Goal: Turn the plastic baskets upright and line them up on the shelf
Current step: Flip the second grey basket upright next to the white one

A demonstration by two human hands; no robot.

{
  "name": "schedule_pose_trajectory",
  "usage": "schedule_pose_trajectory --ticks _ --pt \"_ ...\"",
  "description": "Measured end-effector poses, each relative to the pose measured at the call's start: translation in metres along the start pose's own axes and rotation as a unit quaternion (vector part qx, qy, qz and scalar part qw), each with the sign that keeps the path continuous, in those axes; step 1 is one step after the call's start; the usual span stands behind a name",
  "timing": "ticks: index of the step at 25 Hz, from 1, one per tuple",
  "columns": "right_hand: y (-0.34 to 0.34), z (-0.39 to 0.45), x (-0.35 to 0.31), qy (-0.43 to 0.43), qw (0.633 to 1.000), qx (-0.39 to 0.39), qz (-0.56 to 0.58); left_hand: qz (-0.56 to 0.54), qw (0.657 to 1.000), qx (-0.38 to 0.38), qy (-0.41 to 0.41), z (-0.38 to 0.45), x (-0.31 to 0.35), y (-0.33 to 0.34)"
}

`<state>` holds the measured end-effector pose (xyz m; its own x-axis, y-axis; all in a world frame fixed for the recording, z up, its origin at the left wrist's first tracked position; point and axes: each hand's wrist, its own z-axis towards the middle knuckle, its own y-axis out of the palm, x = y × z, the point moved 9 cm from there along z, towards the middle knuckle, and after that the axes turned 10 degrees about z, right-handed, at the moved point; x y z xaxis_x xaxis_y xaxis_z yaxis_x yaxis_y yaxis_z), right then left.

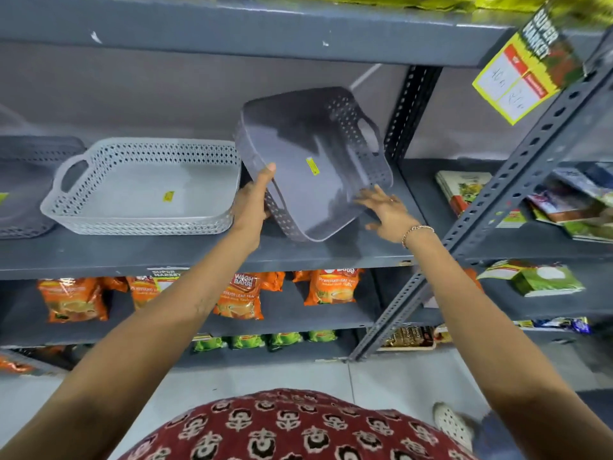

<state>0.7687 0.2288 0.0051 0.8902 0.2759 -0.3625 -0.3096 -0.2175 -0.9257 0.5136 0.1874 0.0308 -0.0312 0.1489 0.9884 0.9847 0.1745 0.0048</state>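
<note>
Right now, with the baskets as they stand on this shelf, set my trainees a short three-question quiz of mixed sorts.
1. True or false: the dark grey basket lies flat on the shelf.
2. Which hand grips the dark basket's near rim? A) left hand B) right hand
3. Fill in: the light grey basket sits upright to the ____ of the dark one.

Key: 1 false, it is tilted with one corner down on the shelf. 2 A; the right hand rests open against the lower edge. 3 left.
</note>
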Motion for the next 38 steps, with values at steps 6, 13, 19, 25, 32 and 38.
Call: schedule_pose_trajectory --ticks 6,13,19,25,32,38 --pt "-0.013 0.012 0.019 0.026 0.998 0.021 0.047 0.087 0.99 -0.024 -0.106 0.021 -0.037 0.018" --pt "-0.021 0.012 0.002 0.027 1.0 0.008 -0.01 0.531 0.817 -0.095 0.204 -0.015 0.007 0.097" --pt "-0.011 -0.005 -0.016 0.064 0.998 0.029 0.002 0.68 0.667 -0.191 0.235 -0.014 -0.015 0.129" --pt "0.011 -0.022 -0.049 0.05 0.99 0.126 -0.046 0.686 0.635 -0.226 0.276 -0.009 -0.011 0.093" --pt "0.01 -0.022 -0.052 0.053 0.997 0.027 -0.044 0.645 0.692 -0.208 0.248 0.001 0.005 0.038" --pt "0.04 0.002 -0.111 0.004 0.997 -0.075 0.013 0.732 0.662 -0.155 0.039 0.029 -0.005 -0.104"
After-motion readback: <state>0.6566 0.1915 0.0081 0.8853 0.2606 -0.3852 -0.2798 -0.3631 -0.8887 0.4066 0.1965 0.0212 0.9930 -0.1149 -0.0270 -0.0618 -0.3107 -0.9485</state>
